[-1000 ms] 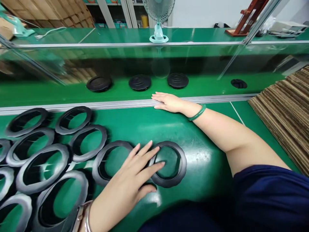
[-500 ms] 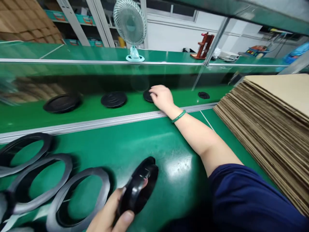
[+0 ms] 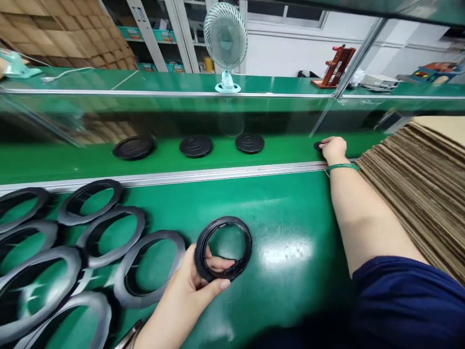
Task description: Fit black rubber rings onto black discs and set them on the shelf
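On the green bench: two bare hands, one ring, one small black part.
Left hand (image 3: 189, 286) was curled round a black ring (image 3: 223, 248), thumb under its lower rim, fingers through the opening, lifting it tilted just above the bench (image 3: 290, 218) beside overlapping grey rings (image 3: 109, 232). Right hand (image 3: 332, 148) lay far out on the conveyor belt (image 3: 283, 145), fingers bent over a small black part (image 3: 318, 145); whether it gripped could not be told.

Ring lifted, right hand moved along the belt

Your left hand (image 3: 189, 286) has picked the black ring (image 3: 223, 248) off the table and turned it face-on; your right hand (image 3: 332, 148) has shifted rightward to the small black part (image 3: 318, 146).
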A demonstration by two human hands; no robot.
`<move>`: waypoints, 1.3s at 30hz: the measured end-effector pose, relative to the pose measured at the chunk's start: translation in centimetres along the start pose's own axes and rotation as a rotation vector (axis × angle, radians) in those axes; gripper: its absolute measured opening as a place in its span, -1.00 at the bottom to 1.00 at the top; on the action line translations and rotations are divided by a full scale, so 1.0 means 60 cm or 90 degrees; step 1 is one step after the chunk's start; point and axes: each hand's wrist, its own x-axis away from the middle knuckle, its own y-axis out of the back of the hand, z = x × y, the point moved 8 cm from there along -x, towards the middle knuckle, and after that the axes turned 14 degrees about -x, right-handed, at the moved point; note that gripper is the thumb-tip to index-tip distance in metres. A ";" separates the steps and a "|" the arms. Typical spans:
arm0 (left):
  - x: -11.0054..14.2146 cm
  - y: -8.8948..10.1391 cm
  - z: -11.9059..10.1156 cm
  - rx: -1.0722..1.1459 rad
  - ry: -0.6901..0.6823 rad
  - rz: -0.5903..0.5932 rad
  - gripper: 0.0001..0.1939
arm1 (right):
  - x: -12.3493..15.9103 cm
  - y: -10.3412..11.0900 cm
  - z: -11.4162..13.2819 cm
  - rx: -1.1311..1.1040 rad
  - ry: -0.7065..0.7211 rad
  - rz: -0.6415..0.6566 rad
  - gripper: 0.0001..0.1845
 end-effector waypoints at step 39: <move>-0.004 0.038 -0.021 -0.006 -0.001 -0.131 -0.43 | 0.705 0.040 0.365 -0.481 1.044 0.374 -0.67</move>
